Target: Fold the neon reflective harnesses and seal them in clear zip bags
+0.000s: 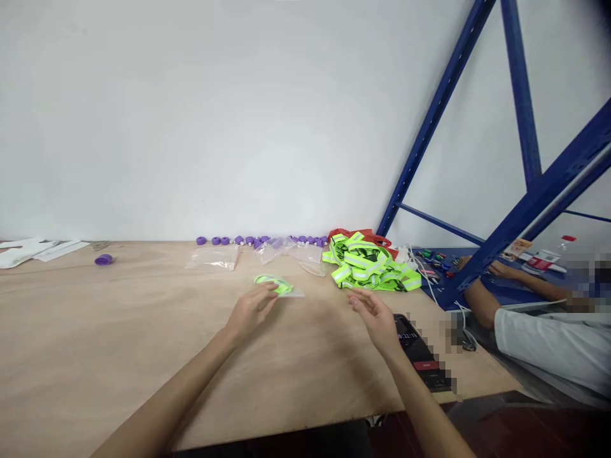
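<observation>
My left hand (252,310) has its fingers and thumb closed on the near-left edge of a folded neon yellow-green strap (282,287). A clear plastic bag (296,295) shows at the strap's lower right side; how far it encloses the strap is hard to see. To the right, my right hand (376,313) hovers over the table with loosely curled fingers and nothing visible in it. Just beyond that hand lies a heap of neon yellow-green reflective straps (367,262), with red material (356,233) behind it.
Clear bags (213,257) lie farther back, before a row of purple caps (249,240). One purple cap (103,259) sits apart at left, near white sheets (29,252). A phone (420,350) lies beside my right forearm. Blue rack posts (520,95) and a co-worker's sleeve (548,343) border the right.
</observation>
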The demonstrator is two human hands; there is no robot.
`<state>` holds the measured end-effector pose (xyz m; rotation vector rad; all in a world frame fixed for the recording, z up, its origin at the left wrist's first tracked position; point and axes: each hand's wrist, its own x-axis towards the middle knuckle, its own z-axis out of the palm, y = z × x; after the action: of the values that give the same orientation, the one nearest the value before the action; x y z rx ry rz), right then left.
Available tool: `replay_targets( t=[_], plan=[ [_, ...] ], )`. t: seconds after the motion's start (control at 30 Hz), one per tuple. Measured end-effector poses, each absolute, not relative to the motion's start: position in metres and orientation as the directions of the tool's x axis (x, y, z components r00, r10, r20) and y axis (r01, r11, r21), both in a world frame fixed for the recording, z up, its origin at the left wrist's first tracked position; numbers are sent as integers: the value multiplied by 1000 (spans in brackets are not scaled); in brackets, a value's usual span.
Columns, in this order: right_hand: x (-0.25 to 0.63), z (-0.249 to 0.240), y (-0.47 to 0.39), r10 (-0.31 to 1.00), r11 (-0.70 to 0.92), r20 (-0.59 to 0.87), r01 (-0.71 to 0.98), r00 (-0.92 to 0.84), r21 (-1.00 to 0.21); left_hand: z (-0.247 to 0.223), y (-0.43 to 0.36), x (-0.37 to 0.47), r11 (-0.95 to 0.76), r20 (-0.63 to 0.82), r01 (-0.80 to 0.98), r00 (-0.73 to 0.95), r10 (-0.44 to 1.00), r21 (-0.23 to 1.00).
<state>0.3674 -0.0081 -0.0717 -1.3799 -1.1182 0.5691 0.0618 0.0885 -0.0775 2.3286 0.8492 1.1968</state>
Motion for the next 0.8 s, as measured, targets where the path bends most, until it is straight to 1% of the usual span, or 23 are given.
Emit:
replay_targets(
  t=[0.07,0.13,0.23,0.4,0.5,0.57,0.63,0.8],
  plan=[
    [396,-65,13,829,143,343,425,442,-894,-101,94,59,-784,559,360,556,616,506],
    [424,-56,38,807,97,385,542,448,-835,-119,99,57,-794,523,379,605,601,475],
    [452,-43,77,816,46,414,669,403,-742,-134,108,57,-808,480,422,654,585,411],
    [466,-35,130,859,-78,342,757,382,-649,-133,131,63,-804,402,518,697,594,291],
    [471,-18,148,869,-143,303,785,392,-603,-128,143,68,-783,357,583,699,619,215],
    [476,5,156,866,-173,302,806,398,-567,-126,150,74,-770,334,614,699,632,172],
    [481,39,159,851,-194,328,826,410,-528,-127,156,80,-757,313,638,696,646,142],
    [479,147,147,747,-259,468,855,473,-450,-133,158,85,-717,266,688,674,689,116]
  ],
)
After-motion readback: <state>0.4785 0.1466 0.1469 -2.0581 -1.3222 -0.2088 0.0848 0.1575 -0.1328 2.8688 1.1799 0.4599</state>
